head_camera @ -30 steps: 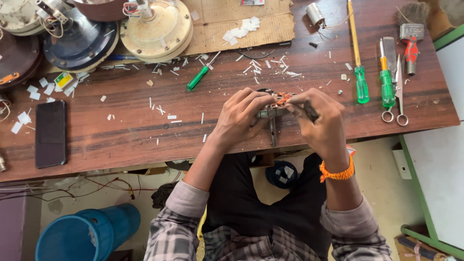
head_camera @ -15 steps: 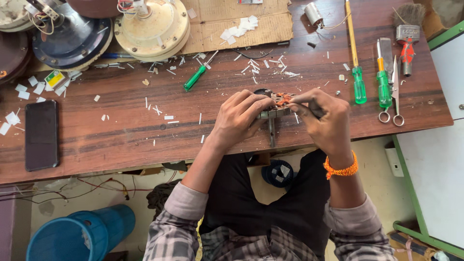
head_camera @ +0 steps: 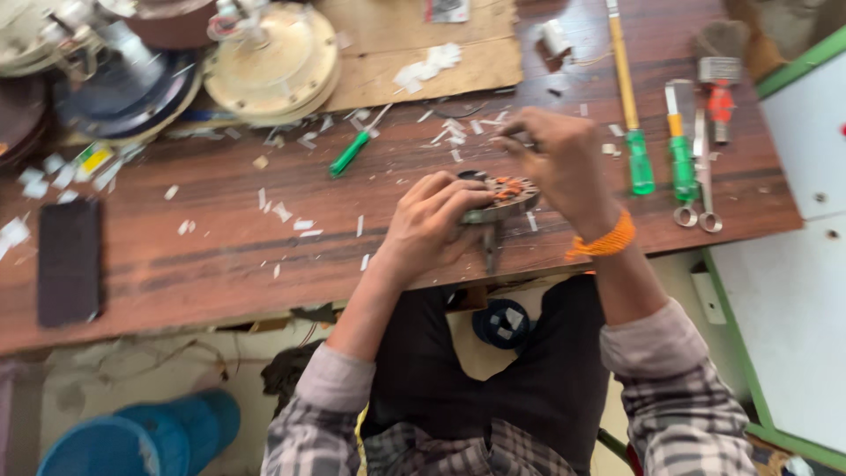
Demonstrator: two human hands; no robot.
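head view, looking down (close), workbench (head_camera: 220, 264)

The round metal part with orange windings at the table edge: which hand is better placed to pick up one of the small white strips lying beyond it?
Probably the right hand: it is raised over the white strips, while the left hand grips the round metal part with orange windings.

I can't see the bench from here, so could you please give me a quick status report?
Left hand gripping round wound core at bench edge. Right hand raised just behind it, fingers pinched. Paper scraps scattered around; green screwdriver lies clear.
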